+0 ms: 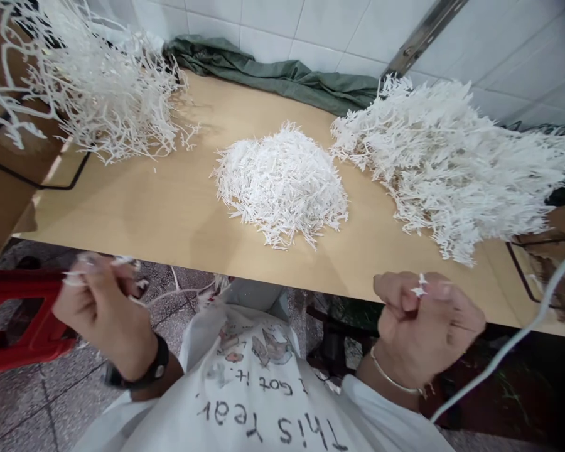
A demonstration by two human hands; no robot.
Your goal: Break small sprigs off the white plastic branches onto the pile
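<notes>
My left hand [104,307] is closed in front of the table's near edge at the left, fingers pinched on a thin white branched strip whose ends poke out on both sides. On the right, my right hand [428,329] is also closed, thumb against fingers, with a small white star-tipped piece [420,289] sticking up from the pinch. Between and beyond the hands lies a heap of small white slivers [282,185]. A larger mound of white branched pieces [456,163] covers the table's right side. Loose, tangled white branched strips [108,94] are piled at the left.
The pale wooden table [122,207] runs along a white tiled wall [263,25]. Dark green cloth [273,75] lies at its back edge. A red stool [23,320] stands at the left, and a white cable [513,339] crosses at the right. Black wire frames flank the table.
</notes>
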